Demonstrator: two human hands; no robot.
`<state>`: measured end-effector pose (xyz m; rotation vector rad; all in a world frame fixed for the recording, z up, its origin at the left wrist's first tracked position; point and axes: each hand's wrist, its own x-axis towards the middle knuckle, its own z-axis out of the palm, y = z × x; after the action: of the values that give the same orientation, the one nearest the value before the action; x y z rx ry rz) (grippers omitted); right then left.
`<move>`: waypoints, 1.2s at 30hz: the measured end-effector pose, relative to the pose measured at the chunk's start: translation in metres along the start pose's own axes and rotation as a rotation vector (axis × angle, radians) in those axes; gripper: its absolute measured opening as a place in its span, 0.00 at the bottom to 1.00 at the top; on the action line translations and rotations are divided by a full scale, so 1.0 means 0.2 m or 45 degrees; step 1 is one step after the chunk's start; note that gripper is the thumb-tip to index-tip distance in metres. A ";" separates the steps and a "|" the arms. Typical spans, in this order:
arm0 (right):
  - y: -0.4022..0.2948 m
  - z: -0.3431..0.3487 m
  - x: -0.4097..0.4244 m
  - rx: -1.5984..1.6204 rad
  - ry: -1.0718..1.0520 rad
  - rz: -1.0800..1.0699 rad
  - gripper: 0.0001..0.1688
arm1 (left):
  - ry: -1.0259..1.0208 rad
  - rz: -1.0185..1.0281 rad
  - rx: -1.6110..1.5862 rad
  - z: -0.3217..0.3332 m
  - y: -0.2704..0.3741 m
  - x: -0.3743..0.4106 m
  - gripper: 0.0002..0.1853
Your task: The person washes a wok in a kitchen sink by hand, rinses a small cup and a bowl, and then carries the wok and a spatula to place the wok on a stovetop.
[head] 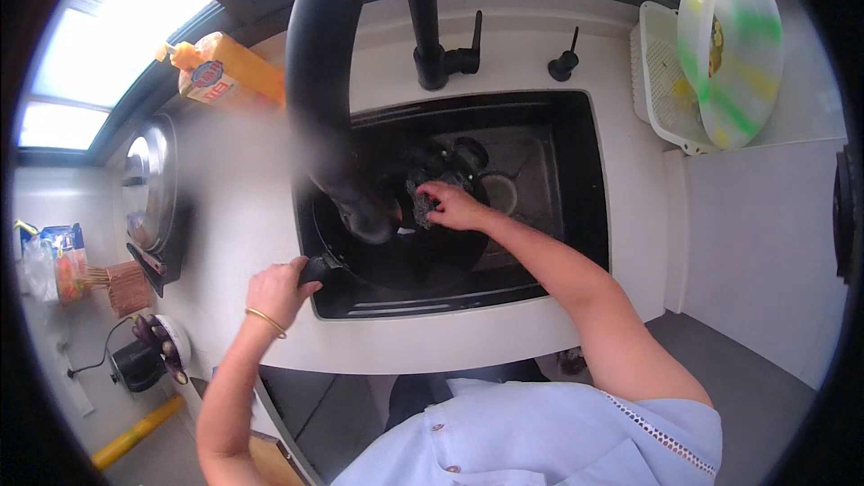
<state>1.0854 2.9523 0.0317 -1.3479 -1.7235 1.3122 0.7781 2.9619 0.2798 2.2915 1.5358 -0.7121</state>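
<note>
A large black pan [432, 260] rests in the black sink [580, 216], its near left side by the sink's left rim. My left hand [280, 287] is closed around the pan's short black handle [314, 270]. Over the pan's interior, my right hand [455, 206] grips a dark grey mesh scouring pad [423, 209] with its fingertips. Above the pan hangs the head of a black faucet [370, 219], which hides part of it. Dark items, too shadowed to name, lie just beyond my right hand. The sink drain [499, 194] shows right of the pan.
An orange pump bottle [233, 74] stands behind the sink at left. The faucet base [430, 71] and a black soap dispenser [563, 66] are at the back. A white plastic basket [665, 74] with a green-and-yellow bowl [742, 54] sits at right; a lidded pan [150, 182] is at far left.
</note>
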 end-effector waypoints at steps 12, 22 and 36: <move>0.45 -0.23 -0.51 -0.734 -0.023 0.294 0.13 | 0.235 -0.130 -0.098 0.55 0.03 -0.06 0.25; 0.35 -0.15 -0.42 -0.923 -0.368 0.843 0.17 | 0.252 -0.173 -0.016 0.61 0.06 -0.08 0.25; 0.35 -0.18 -0.50 -0.896 -0.195 0.562 0.23 | 0.226 -0.180 -0.075 0.58 0.05 -0.07 0.26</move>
<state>1.1743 2.8702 -0.0093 -2.1648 -2.1933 1.0729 0.7551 2.8896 0.1896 2.2724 1.7875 -0.5011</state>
